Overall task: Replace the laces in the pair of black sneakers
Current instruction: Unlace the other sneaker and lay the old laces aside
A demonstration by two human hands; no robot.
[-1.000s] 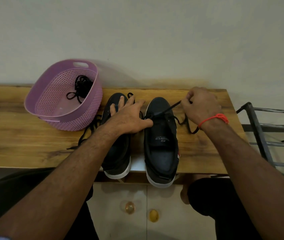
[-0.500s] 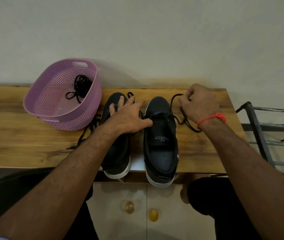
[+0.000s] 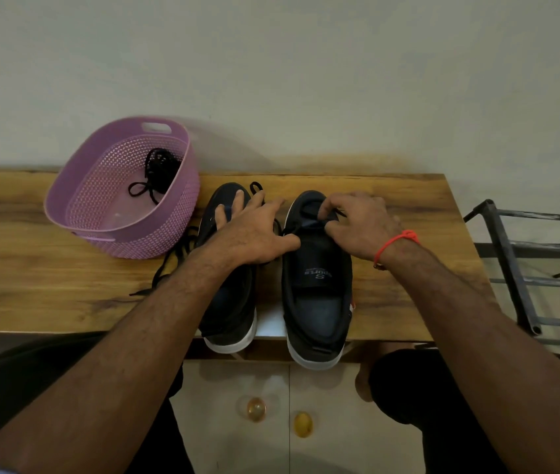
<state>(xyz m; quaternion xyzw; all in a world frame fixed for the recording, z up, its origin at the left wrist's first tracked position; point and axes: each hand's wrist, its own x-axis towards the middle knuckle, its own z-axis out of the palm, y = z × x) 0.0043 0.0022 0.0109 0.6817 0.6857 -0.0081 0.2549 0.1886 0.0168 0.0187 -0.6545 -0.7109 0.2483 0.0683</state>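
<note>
Two black sneakers with white soles stand side by side on the wooden bench (image 3: 32,295), toes toward the wall. My left hand (image 3: 251,230) lies flat with spread fingers over the left sneaker (image 3: 234,309), its thumb touching the right sneaker (image 3: 316,295). My right hand (image 3: 357,224) is over the front of the right sneaker, fingers curled and pinching a black lace (image 3: 338,213) near the eyelets. A loose black lace (image 3: 169,265) trails from the left sneaker across the bench.
A pink perforated basket (image 3: 101,230) sits at the back left of the bench and holds a bundle of black laces (image 3: 159,169). A metal rack (image 3: 518,268) stands to the right of the bench. The wall is right behind.
My right hand has come in from the right, off the bench, onto the toe area of the right sneaker, bringing the lace with it. My left hand has stayed in place.
</note>
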